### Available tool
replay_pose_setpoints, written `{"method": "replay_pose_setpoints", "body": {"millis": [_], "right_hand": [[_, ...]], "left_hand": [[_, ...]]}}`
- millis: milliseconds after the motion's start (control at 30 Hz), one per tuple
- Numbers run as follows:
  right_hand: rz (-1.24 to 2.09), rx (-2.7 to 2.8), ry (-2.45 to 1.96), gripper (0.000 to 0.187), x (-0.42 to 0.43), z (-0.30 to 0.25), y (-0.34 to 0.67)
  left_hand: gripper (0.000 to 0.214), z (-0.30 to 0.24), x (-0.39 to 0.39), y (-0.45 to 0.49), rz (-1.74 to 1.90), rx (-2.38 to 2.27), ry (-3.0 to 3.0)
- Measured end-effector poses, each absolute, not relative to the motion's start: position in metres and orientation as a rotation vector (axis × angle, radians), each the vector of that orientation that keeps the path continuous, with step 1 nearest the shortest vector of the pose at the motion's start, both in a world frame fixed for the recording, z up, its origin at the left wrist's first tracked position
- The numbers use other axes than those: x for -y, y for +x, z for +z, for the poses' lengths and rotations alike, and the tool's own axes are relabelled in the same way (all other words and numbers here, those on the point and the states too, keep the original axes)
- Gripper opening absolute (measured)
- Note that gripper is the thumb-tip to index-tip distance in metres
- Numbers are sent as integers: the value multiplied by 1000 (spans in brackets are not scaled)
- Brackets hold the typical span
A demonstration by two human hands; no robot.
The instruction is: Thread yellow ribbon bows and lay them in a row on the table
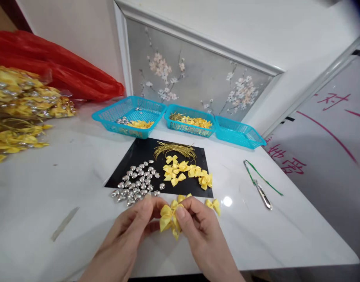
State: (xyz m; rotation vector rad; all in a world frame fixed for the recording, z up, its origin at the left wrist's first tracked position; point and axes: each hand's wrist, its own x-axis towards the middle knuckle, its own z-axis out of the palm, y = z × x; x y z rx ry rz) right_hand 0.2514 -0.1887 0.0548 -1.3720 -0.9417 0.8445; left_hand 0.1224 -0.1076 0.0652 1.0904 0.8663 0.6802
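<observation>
Near the front edge of the table, my right hand [202,229] pinches yellow ribbon bows [169,218] between thumb and fingers. My left hand [131,223] is closed right beside them, thumb against forefinger; whatever it grips is hidden. Behind my hands lies a black mat [127,156]. Many silver heart-shaped beads [141,180] are scattered over its left side and front edge. More yellow bows [194,170] lie on its right half, below a bundle of gold cords [174,149]. A loose bow [213,205] rests just right of my right hand.
Three blue baskets [102,117] line the back; the left and middle ones contain bows and silver or gold pieces. Bagged yellow bows [27,102] and red cloth [56,62] fill the left. Small snips [262,194] with green cord [265,179] lie at right.
</observation>
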Motion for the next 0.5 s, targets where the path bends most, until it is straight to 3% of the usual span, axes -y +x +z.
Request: {"method": "replay_pose_setpoints", "body": {"millis": [267, 500], "right_hand": [[700, 1132, -1533, 31, 197, 52, 257], [397, 1199, -1955, 32, 197, 62, 328]], "left_hand": [[33, 60, 105, 123, 621, -824, 1467], [39, 49, 96, 121, 752, -907, 1281]]}}
